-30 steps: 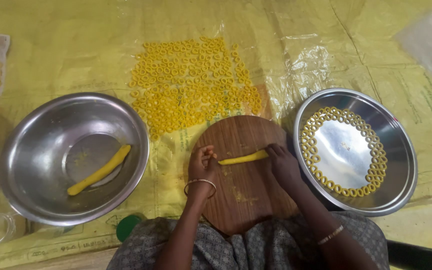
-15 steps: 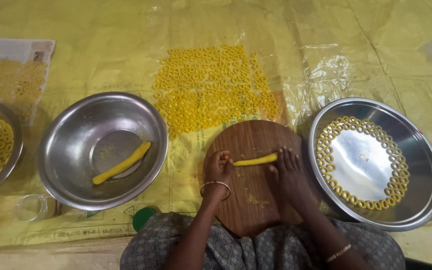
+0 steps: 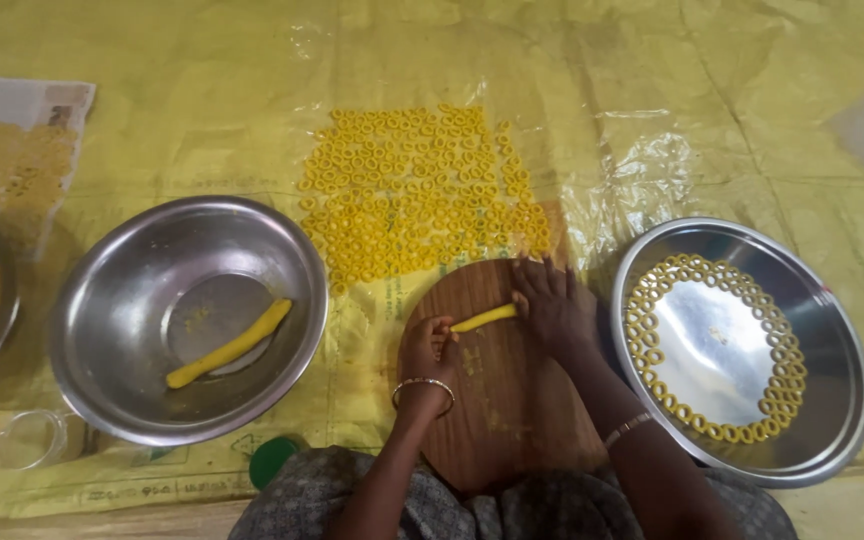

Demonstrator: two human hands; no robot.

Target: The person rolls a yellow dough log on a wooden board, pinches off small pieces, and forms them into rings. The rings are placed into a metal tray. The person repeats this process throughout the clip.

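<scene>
- Head view: left hand (image 3: 430, 345) rests on the round wooden board (image 3: 507, 400), fingers curled and pinching the near end of a short yellow dough rope (image 3: 484, 318).
- Right hand (image 3: 550, 305) lies palm down, fingers extended flat, pressing on the far end of the same rope; it grips nothing.
- Dough rope lies on the upper part of the board, slightly tilted, spanning the gap between both hands.
- Metal bangle (image 3: 424, 384) circles the left wrist; a thin bracelet (image 3: 628, 429) circles the right wrist.
- Yellow plastic sheet (image 3: 202, 100) covers the surface beneath everything.
- Just beyond the board, a dense patch of small yellow dough rings (image 3: 417, 190) lies flat on the sheet.
- To the right of the board, a steel plate (image 3: 832, 400) carries more rings set in a band around its rim.
- To the left, a steel bowl (image 3: 102, 310) holds one longer dough rope (image 3: 230, 343).
- Far left edge: a second dish (image 3: 2, 300), partly cut off, holds rings.
- Green lid (image 3: 274, 460) and a clear cup (image 3: 30, 440) sit near the bottom edge.
</scene>
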